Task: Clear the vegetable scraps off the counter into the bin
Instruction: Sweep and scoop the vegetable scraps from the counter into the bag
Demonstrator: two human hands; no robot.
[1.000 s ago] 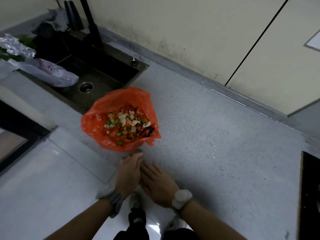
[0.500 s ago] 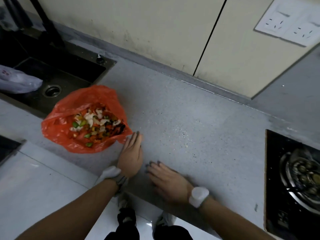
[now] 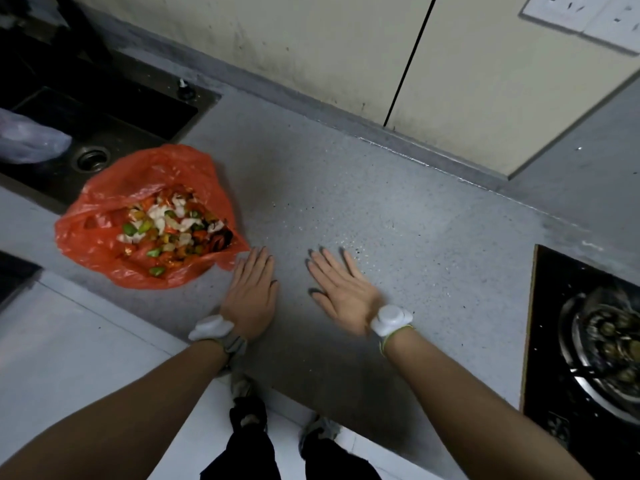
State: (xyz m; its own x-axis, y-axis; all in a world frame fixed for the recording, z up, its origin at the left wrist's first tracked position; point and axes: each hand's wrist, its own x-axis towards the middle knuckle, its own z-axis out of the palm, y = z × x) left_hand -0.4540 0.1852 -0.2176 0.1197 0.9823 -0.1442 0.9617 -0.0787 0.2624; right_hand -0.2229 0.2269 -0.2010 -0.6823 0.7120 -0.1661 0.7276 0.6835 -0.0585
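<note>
An orange plastic bag (image 3: 104, 209) lies open on the grey speckled counter (image 3: 398, 216), left of centre. Inside it sits a heap of chopped vegetable scraps (image 3: 169, 226), green, white and orange. My left hand (image 3: 251, 289) rests flat on the counter with fingers straight, its fingertips just beside the bag's right corner. My right hand (image 3: 341, 289) lies flat a short way to the right, fingers spread, holding nothing. Tiny dark specks (image 3: 356, 251) dot the counter just beyond my right fingertips.
A dark sink (image 3: 104, 116) with a round drain lies behind the bag, with a clear plastic bag (image 3: 27, 140) at its left edge. A black gas hob (image 3: 588, 341) occupies the right end of the counter. The wall (image 3: 311, 46) runs along the back.
My view has shifted right, bringing the hob in. My hands, close together a second ago, have spread apart; the right hand moved rightwards over the counter and the left stays near the bag.
</note>
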